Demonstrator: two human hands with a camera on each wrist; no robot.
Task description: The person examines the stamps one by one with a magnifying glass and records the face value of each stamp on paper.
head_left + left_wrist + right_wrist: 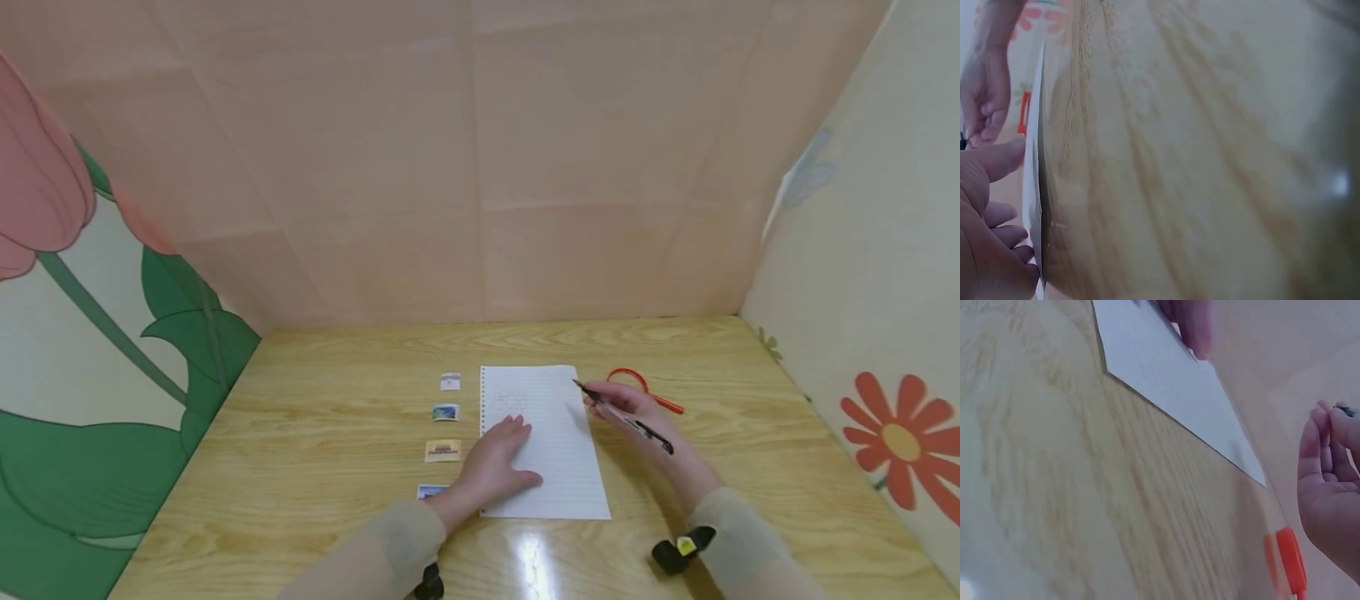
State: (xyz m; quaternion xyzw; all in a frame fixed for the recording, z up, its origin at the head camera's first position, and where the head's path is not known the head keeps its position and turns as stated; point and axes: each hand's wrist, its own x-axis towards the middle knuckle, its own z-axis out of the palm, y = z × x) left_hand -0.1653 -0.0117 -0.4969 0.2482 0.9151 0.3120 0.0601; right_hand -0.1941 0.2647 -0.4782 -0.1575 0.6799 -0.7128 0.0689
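Left hand point(497, 463) spread on paper point(564, 467) — likely stops sliding; right hand point(632, 402) pinches pen point(639, 425) near its tip — presumably for control.

I see the L sleeve point(367, 552) and R sleeve point(753, 542), both light beige, approx. same shade. By L one is a blk. cam point(430, 582); by R one, another blk. cam point(669, 560) w/ yellow mark point(686, 546).

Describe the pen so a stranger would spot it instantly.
On the wood-grain table lies a lined sheet of paper. By that sheet's upper right edge, the right hand holds the pen at a slant. It is slim and black-ended, unlike the red magnifying glass lying just beyond that hand.
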